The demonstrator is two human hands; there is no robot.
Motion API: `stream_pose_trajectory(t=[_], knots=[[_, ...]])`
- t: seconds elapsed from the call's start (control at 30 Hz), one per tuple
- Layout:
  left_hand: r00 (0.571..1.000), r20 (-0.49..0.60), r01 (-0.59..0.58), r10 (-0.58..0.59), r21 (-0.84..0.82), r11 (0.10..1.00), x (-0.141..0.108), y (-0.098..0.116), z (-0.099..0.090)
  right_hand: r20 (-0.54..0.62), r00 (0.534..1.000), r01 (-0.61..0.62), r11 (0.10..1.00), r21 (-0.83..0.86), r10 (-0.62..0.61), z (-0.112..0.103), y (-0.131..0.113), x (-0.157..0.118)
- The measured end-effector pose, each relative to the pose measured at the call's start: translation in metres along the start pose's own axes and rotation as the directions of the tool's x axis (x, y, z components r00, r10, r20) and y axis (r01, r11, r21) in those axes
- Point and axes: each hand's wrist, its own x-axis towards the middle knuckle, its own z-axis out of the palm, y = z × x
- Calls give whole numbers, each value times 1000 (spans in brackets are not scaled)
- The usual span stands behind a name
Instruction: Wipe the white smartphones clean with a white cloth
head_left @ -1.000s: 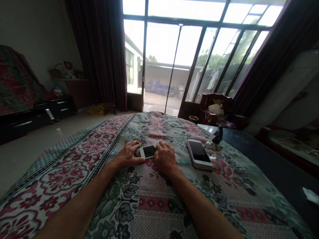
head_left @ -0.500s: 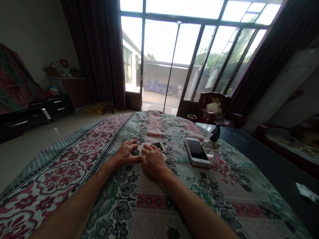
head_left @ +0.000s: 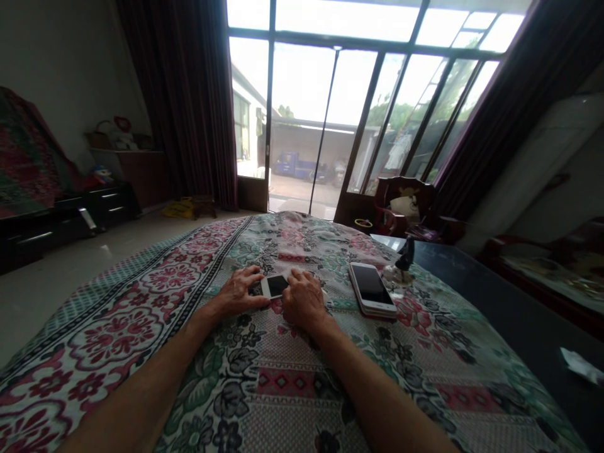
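Observation:
A small white phone [head_left: 274, 287] with a dark screen lies on the patterned cloth [head_left: 283, 381]. My left hand [head_left: 240, 290] is around its left end, the thumb at the near edge and the fingers at the far edge. Over the phone's right end, my right hand [head_left: 304, 299] has its fingers bent down, pressing a thin white wipe that is mostly hidden beneath it. To the right lies a larger white phone [head_left: 372, 287], screen up, on top of another flat item.
Behind the larger phone stands a dark object [head_left: 406, 255] on a pale base. A dark tabletop [head_left: 500, 314] extends at the right, with a crumpled white paper [head_left: 582, 365] on it. Beyond are a wooden chair [head_left: 408, 201], curtains and glass doors.
My right hand has slid to the right across the small phone, uncovering its left end and part of its screen. My left hand has barely moved.

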Motion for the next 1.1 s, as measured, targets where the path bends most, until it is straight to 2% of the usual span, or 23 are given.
stream_pose_trajectory(t=[0.17, 0.27, 0.33, 0.5, 0.57, 0.63, 0.77, 0.87, 0.93, 1.1], knots=[[1000, -22, -5, 4, -14, 1000, 1, -2, 4, 69, 970, 228, 969, 97, -235, -2, -23, -7], [1000, -24, 5, -5, -23, 1000, 1, -1, 4, 45, 963, 260, 960, 108, -266, -2, -20, -6], [1000, -21, 0, -1, -27, 1000, 1, 0, 3, 23, 976, 215, 973, 88, -218, -2, -10, -3], [1000, 9, -9, 9, -20, 1000, 1, 4, -2, -44, 998, -37, 998, -41, 35, -4, 20, 5], [1000, 11, -8, 8, -18, 1000, 0, 5, -3, -60, 997, -59, 996, -69, 55, -4, 21, 3], [1000, 13, -3, 3, -27, 1000, 0, 4, -4, -65, 998, -3, 998, -66, -1, -3, 13, -1], [999, 38, -21, 24, -57, 998, 0, -1, -3, -54, 978, 205, 978, 29, -203, 1, -14, -13], [998, 47, -43, 45, -57, 997, 0, -4, -3, -61, 964, 265, 961, 79, -260, 4, -21, -16], [998, 55, -42, 45, -47, 998, 0, -4, -4, -58, 974, 224, 973, 60, -220, 3, -14, -11], [996, 78, -33, 35, -36, 999, 1, -1, -6, -41, 999, -38, 997, -72, 35, -6, 19, 4]])
